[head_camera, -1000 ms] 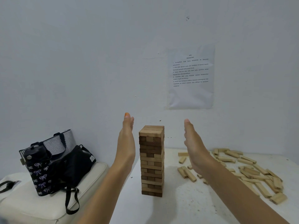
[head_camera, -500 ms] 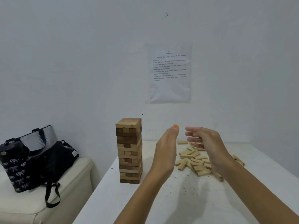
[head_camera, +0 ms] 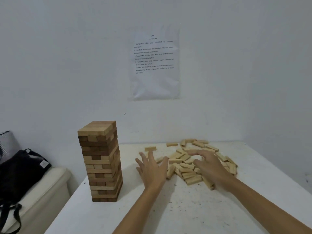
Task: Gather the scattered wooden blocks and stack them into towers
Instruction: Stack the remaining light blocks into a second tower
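A tall tower of light and dark wooden blocks [head_camera: 102, 162] stands upright on the left part of the white table [head_camera: 177, 208]. To its right lies a loose heap of pale wooden blocks [head_camera: 189, 168]. My left hand [head_camera: 152, 169] reaches flat with spread fingers over the heap's left edge. My right hand [head_camera: 209, 166] is over the heap's right side, fingers spread and slightly bent, holding nothing. Two single blocks [head_camera: 150, 148] lie apart behind the heap.
A cream cushioned seat [head_camera: 42, 188] stands left of the table with a black bag [head_camera: 20, 169] on it. A printed sheet [head_camera: 154, 63] hangs on the white wall behind. The table's left edge runs close to the tower.
Both hands have left the tower's sides and moved right and down to the heap of loose blocks. The view has shifted right, so the tower now sits at the left.
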